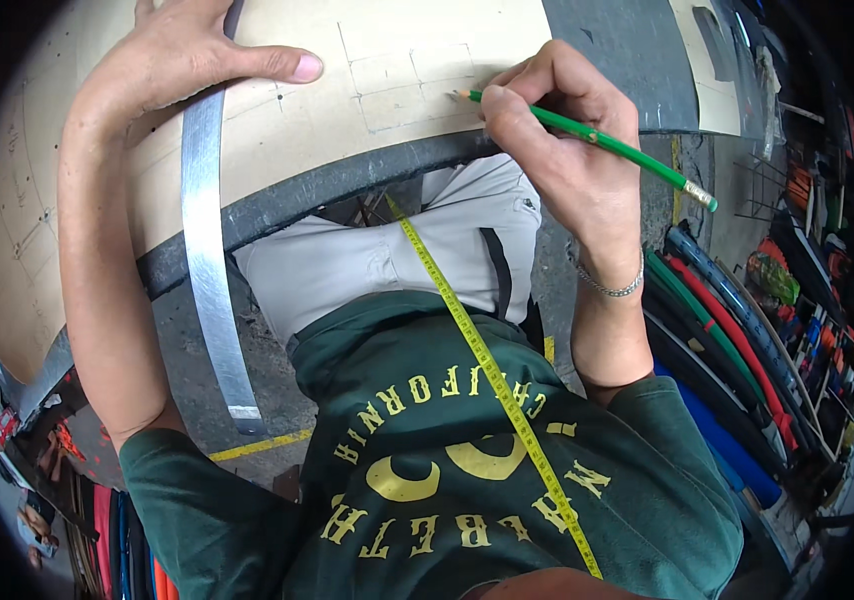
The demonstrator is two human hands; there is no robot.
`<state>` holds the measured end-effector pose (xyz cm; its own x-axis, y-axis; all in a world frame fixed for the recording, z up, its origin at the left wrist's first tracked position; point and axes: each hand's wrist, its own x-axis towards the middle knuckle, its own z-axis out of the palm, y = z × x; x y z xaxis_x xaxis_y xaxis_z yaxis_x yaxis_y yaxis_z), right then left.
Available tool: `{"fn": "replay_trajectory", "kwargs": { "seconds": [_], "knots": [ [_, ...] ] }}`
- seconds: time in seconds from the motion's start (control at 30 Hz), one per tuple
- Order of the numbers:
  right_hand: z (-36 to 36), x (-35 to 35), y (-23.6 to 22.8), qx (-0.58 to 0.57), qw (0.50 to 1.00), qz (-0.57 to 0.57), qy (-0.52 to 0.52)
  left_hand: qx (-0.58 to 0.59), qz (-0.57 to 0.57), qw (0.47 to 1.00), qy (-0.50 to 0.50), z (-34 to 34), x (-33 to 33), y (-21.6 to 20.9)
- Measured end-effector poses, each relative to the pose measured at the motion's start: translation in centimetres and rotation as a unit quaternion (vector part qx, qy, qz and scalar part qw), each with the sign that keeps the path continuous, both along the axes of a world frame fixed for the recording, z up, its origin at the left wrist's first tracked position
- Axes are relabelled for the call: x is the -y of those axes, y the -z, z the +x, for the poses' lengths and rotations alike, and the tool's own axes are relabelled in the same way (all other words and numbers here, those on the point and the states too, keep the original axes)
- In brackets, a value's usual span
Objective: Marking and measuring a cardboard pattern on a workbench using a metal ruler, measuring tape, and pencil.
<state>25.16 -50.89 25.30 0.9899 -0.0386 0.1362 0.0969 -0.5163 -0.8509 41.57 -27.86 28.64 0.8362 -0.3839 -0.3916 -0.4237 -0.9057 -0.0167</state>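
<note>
My right hand [562, 150] was closed around a green pencil [587, 135], thumb and first fingers pinching it near the sharpened end, and the eraser end stuck out toward my right. The tip rested on the pale board [397, 60], at the right edge of a small grid of pencil lines already drawn there. My left hand [187, 55] lay flat and open on the same board, fingers spread, the thumb stretched to the right, and it pressed on a long metal ruler [209, 250]. It held nothing between the fingers — only pushed down. The ruler ran from under this hand toward my body and hung past the dark rim of the table [347, 185], so a big part of it had no support.

I think the risk was here. If my left palm relaxed a little, the free end of the ruler could tip or swing, and the line would go crooked. The pencil tip also was well apart from the ruler, so the stroke had no guide — the hand alone could wander. A yellow tape measure [487, 370] hung from my neck over my green shirt [467, 470]; if I leaned forward, it could perhaps drag across the board.
</note>
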Motion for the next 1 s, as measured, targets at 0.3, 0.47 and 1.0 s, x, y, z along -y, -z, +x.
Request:
{"fn": "replay_trajectory", "kwargs": {
  "seconds": [0.3, 0.47, 1.0],
  "knots": [
    [2.2, 0.0, 1.5, 0.037, 0.999, 0.002, 0.016, -0.03, -0.089, 0.995, 0.017, 0.3, -0.8, 0.1],
    [2.2, -0.4, 1.6, 0.051, 0.998, -0.035, 0.021, -0.019, -0.057, 0.998, -0.008, 0.1, -0.5, 0.3],
    [2.1, 0.2, -0.8, -0.1, 0.98, 0.162, 0.055, -0.007, -0.049, 0.999, -0.003, 0.3, -0.9, 0.7]
  ]
}}
